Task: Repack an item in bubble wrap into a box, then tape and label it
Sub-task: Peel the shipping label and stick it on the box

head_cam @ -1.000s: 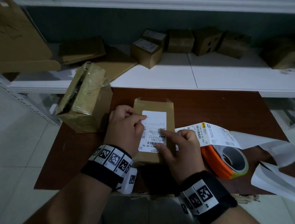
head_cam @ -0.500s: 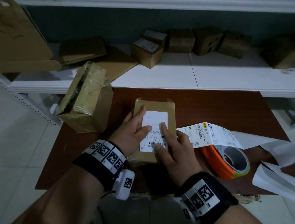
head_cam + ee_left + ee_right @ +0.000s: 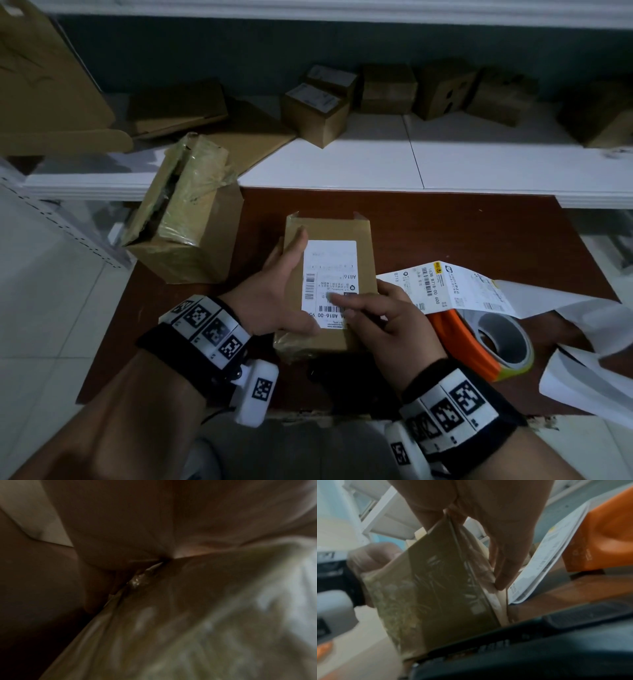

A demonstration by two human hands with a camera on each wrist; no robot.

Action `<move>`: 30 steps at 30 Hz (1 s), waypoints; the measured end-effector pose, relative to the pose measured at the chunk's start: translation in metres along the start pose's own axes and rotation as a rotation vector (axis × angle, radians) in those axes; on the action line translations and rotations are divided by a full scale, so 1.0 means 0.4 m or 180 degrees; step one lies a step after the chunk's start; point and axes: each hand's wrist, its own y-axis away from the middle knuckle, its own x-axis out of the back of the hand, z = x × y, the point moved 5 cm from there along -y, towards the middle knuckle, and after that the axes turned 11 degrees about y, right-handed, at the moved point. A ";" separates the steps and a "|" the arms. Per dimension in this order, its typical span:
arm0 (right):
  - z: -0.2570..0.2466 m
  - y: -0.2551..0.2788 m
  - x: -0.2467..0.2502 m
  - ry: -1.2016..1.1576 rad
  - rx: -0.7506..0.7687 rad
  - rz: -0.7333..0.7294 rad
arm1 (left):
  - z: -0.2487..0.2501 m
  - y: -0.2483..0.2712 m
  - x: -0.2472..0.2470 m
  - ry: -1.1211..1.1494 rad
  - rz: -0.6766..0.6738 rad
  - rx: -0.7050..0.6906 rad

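A small brown taped box lies in the middle of the dark red table, with a white shipping label stuck on its top. My left hand lies flat along the box's left side, fingers straight, thumb across the label's near end. My right hand rests on the box's near right corner and its index fingertip presses on the label. In the right wrist view the box stands close, with a finger down its right side. The left wrist view is dark and blurred.
An orange tape dispenser with its roll sits right of the box, under a strip of labels. Loose white papers lie at the far right. A bigger taped box stands at the left. Several cardboard boxes line the white shelf behind.
My left hand's fingers have uncurled and stretched flat along the box's left side. My right index finger has slid across the label toward its near left part.
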 end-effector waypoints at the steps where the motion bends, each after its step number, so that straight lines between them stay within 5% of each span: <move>1: 0.001 0.002 0.002 -0.0002 0.0016 -0.0038 | -0.001 -0.005 -0.001 0.0033 0.0038 -0.0013; 8: 0.007 0.004 -0.005 -0.0097 0.0063 -0.0021 | 0.010 -0.013 -0.022 0.0823 0.0862 -0.0307; 15: 0.003 0.001 -0.009 0.0569 0.0070 -0.0167 | 0.019 -0.016 -0.022 0.1152 0.0779 -0.0413; 30: 0.007 0.020 -0.032 -0.0309 0.0218 -0.0452 | 0.004 -0.026 -0.024 0.0777 0.0724 -0.0385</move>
